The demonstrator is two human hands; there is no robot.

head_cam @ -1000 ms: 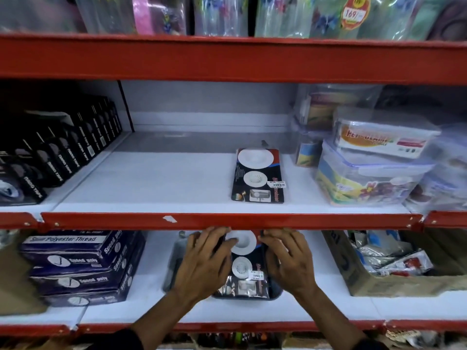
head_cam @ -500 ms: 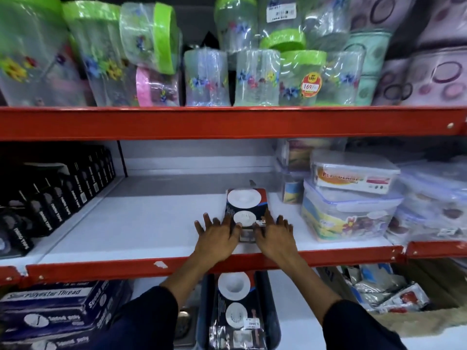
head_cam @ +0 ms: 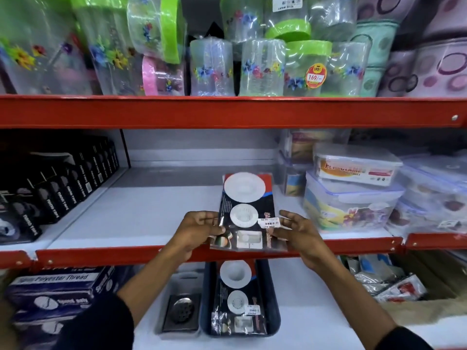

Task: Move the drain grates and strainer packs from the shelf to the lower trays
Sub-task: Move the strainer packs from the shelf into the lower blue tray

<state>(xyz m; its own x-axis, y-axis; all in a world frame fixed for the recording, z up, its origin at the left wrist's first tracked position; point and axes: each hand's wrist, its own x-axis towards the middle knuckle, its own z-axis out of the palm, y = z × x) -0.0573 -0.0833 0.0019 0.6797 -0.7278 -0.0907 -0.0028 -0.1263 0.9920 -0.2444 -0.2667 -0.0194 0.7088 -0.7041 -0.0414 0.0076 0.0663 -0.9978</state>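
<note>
Strainer pack (head_cam: 249, 210) is pinched by its lower side edges between the left hand (head_cam: 199, 229) and right hand (head_cam: 297, 232), raised just above the middle shelf (head_cam: 151, 213). Below, a dark tray (head_cam: 274, 311) already holds another pack (head_cam: 237, 296); beside it a grey tray (head_cam: 166, 296) holds a drain grate (head_cam: 182, 311). Nothing else to move shows on that shelf. Print on the packs is unreadable.

Bright, even light; blurred, warped edges

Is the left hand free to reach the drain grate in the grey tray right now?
Probably not yet: the left hand and right hand both grip a strainer pack at the shelf edge. The drain grate lies uncovered in its grey tray below.
</note>
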